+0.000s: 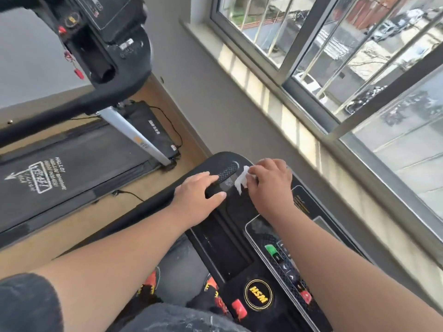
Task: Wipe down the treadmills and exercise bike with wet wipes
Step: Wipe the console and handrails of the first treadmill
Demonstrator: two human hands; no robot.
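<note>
Two hands are at the far end of the treadmill console [242, 236]: my left hand [196, 195] rests with straight, relaxed fingers on the perforated grip [225, 174], and my right hand [271, 185] pinches the white wet wipe [241, 182], pressing it to the black panel just beside that grip. My worry is the control panel nearer me; if the wipe drags moisture over the green button [271, 249] or the red button [305, 295], it could start the belt or seep in, and I am standing on it in my shoes [151, 281]. The wipe is bunched small, so it may skip patches. A second treadmill [72, 168] sits to the left on the wooden floor [153, 190], and a barred window [359, 68] runs along the right wall.
</note>
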